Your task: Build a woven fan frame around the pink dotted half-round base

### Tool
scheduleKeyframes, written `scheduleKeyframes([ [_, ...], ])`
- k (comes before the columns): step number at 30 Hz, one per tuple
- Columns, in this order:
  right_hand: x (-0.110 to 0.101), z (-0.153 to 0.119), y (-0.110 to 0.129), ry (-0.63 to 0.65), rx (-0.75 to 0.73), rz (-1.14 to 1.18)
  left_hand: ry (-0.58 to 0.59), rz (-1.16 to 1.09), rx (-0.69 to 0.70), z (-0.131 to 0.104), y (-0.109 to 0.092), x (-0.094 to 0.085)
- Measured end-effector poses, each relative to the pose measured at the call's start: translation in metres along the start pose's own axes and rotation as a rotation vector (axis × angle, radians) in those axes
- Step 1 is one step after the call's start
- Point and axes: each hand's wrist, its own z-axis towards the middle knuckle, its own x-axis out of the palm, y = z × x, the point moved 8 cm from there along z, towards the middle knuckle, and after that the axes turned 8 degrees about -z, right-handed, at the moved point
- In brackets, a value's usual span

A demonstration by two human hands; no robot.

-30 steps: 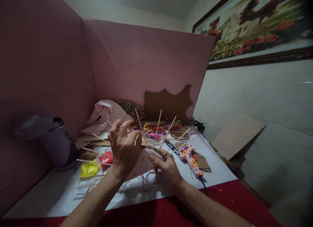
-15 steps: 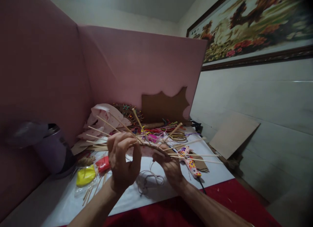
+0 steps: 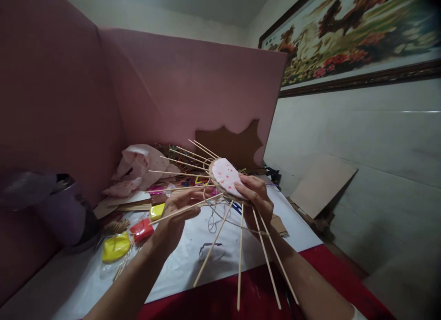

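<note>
Though sticks (image 3: 240,255) already fan from the oval (image 3: 224,173) our right hand (image 3: 257,195) grips, twine (image 3: 251,230) hangs loose, our left hand's (image 3: 175,215) hold unclear.

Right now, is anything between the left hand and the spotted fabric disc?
Yes. A wooden stick radiating from the disc crosses over the left hand, and loose twine loops between its fingertips and the rim. Nothing visible separates the right hand from the disc; it's gripping it.

Legible texts, brands, numbers: none. Wide, dark-framed rectangular picture with red flowers (image 3: 347,37): small dark marks near upper-left corner, too small to read.
</note>
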Motion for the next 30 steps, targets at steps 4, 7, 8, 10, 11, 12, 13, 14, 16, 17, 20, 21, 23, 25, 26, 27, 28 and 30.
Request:
scheduleKeyframes([
  [4,-0.007,0.004,0.004,-0.008,-0.047,-0.017,-0.082,-0.047,-0.102,0.008,0.008,-0.02],
  [7,-0.01,0.006,0.007,-0.032,-0.06,-0.02,0.018,-0.157,-0.262,0.007,0.018,-0.017],
  [8,-0.011,0.006,0.007,-0.042,-0.052,-0.018,0.065,-0.194,-0.304,0.006,0.02,-0.013],
  [10,-0.011,0.006,0.008,-0.056,-0.026,-0.003,0.161,-0.228,-0.361,0.001,0.022,-0.004],
  [11,-0.011,0.006,0.009,-0.055,-0.013,0.008,0.211,-0.225,-0.372,-0.001,0.022,0.001],
  [12,-0.01,0.005,0.009,-0.049,-0.001,0.02,0.258,-0.214,-0.374,-0.003,0.022,0.006],
  [13,-0.009,0.004,0.01,-0.037,0.006,0.03,0.295,-0.203,-0.373,-0.005,0.022,0.009],
  [14,-0.008,0.004,0.01,-0.017,0.01,0.04,0.323,-0.191,-0.375,-0.007,0.023,0.012],
  [16,-0.005,0.002,0.011,0.037,0.0,0.054,0.355,-0.16,-0.378,-0.009,0.024,0.014],
  [17,-0.004,0.001,0.011,0.062,-0.013,0.059,0.358,-0.143,-0.379,-0.009,0.024,0.014],
  [20,-0.002,-0.003,0.011,0.102,-0.053,0.059,0.348,-0.089,-0.386,-0.01,0.027,0.01],
  [21,-0.002,-0.004,0.009,0.101,-0.058,0.056,0.348,-0.076,-0.391,-0.01,0.028,0.009],
  [23,-0.001,-0.007,0.006,0.109,-0.053,0.048,0.352,-0.07,-0.41,-0.011,0.031,0.008],
  [25,0.001,-0.009,0.004,0.134,-0.042,0.042,0.349,-0.091,-0.427,-0.011,0.033,0.007],
  [26,0.002,-0.01,0.003,0.146,-0.038,0.041,0.347,-0.104,-0.432,-0.011,0.035,0.007],
  [27,0.003,-0.011,0.002,0.155,-0.035,0.042,0.344,-0.116,-0.435,-0.011,0.036,0.007],
  [28,0.003,-0.011,0.002,0.16,-0.035,0.045,0.341,-0.123,-0.435,-0.011,0.037,0.007],
  [30,0.003,-0.011,0.002,0.157,-0.039,0.054,0.329,-0.12,-0.437,-0.01,0.038,0.007],
])
